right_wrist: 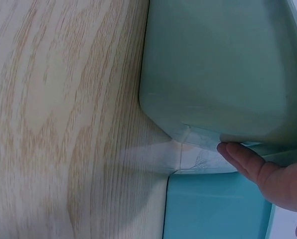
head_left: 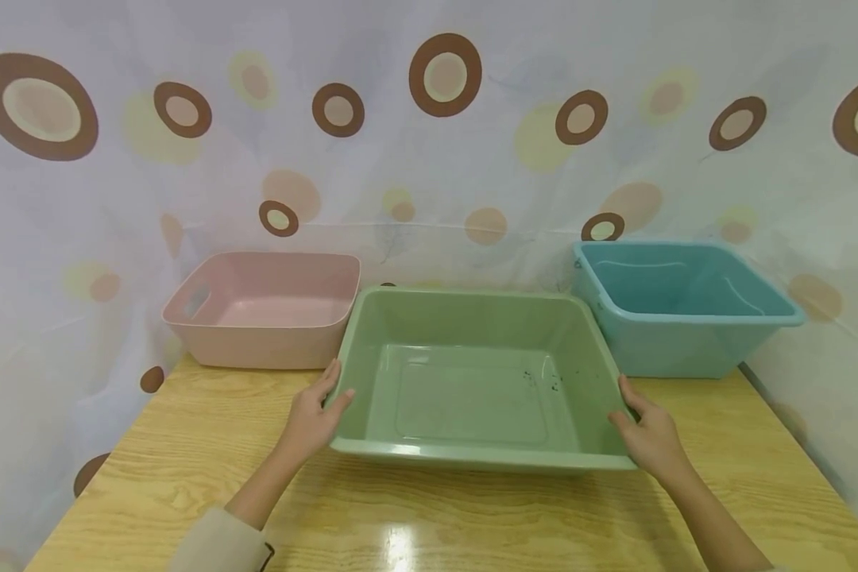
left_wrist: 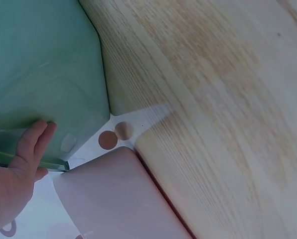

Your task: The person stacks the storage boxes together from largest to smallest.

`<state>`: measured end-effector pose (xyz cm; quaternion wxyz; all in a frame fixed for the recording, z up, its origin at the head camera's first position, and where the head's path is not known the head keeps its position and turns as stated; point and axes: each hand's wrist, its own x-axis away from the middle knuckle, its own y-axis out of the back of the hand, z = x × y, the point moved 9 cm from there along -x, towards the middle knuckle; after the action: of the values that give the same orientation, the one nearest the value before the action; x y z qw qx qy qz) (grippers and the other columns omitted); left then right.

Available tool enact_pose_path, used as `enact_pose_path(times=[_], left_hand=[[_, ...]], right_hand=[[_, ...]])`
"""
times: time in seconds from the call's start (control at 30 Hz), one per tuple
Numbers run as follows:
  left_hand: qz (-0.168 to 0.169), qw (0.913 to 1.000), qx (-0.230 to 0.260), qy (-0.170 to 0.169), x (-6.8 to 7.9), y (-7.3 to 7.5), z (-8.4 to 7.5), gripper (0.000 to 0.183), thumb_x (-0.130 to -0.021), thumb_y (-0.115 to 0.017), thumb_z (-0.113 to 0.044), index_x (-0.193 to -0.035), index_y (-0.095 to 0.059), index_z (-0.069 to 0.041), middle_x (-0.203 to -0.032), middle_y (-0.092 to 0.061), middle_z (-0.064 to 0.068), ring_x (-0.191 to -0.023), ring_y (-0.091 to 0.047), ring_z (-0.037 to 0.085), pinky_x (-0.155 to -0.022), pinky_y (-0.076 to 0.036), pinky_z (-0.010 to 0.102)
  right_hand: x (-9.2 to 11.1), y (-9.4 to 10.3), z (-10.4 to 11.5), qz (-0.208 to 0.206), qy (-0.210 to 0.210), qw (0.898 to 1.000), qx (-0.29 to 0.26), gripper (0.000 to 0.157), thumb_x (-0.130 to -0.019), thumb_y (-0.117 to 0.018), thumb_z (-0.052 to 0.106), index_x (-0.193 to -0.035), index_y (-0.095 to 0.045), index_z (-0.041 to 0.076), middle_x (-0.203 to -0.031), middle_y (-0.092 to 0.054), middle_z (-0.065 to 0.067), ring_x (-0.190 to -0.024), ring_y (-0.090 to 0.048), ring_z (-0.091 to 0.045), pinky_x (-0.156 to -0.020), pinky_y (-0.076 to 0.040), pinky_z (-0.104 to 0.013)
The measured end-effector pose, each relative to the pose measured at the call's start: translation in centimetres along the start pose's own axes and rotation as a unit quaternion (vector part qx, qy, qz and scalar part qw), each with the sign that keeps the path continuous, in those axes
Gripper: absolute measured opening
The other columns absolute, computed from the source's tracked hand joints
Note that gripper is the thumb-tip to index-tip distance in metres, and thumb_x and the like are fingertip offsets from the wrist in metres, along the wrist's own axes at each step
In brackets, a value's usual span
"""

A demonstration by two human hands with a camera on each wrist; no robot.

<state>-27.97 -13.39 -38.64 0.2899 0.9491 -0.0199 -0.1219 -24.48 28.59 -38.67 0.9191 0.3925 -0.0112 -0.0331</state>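
Green basin (head_left: 472,397) in both hands (head_left: 313,415) (head_left: 654,438), dark marks (head_left: 556,384) inside; pink tub (head_left: 264,347), blue tub (head_left: 686,347) nearby

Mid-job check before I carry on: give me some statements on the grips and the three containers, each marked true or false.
1. The left grip and right grip hold opposite sides of the green basin. True.
2. In the head view, the pink storage bin is left of the green basin and the blue storage bin right of it. True.
3. The green basin is upside down. False: its open top faces up.
4. The blue storage bin sits inside the pink one. False: they stand apart on the wooden table.
5. The pink storage bin has a handle cutout. True.
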Motion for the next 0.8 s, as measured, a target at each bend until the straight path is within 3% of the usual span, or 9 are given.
enact_pose_path(times=[0.43, 0.8], left_hand=[[-0.010, 0.9998, -0.009, -0.018, 0.8, 0.2, -0.3, 0.053, -0.091, -0.054, -0.012, -0.134, -0.034, 0.011, -0.142, -0.030, 0.025, -0.132, -0.029, 0.038, -0.108, -0.024, 0.047], [-0.014, 0.9994, -0.021, -0.022, 1.3, 0.3, -0.7, 0.053, -0.090, -0.055, -0.014, -0.133, -0.035, 0.010, -0.141, -0.032, 0.024, -0.131, -0.030, 0.038, -0.108, -0.025, 0.048]], right_hand=[[0.7, 0.1, 0.0, -0.010, 0.002, 1.000, 0.003, 0.059, -0.092, -0.044, 0.014, -0.140, -0.017, -0.006, -0.142, -0.022, -0.030, -0.129, -0.024, -0.049, -0.097, -0.034, -0.058], [1.4, 0.1, -0.2, -0.007, 0.001, 1.000, -0.011, 0.060, -0.092, -0.044, 0.013, -0.141, -0.014, -0.005, -0.143, -0.020, -0.031, -0.130, -0.021, -0.051, -0.100, -0.029, -0.060]])
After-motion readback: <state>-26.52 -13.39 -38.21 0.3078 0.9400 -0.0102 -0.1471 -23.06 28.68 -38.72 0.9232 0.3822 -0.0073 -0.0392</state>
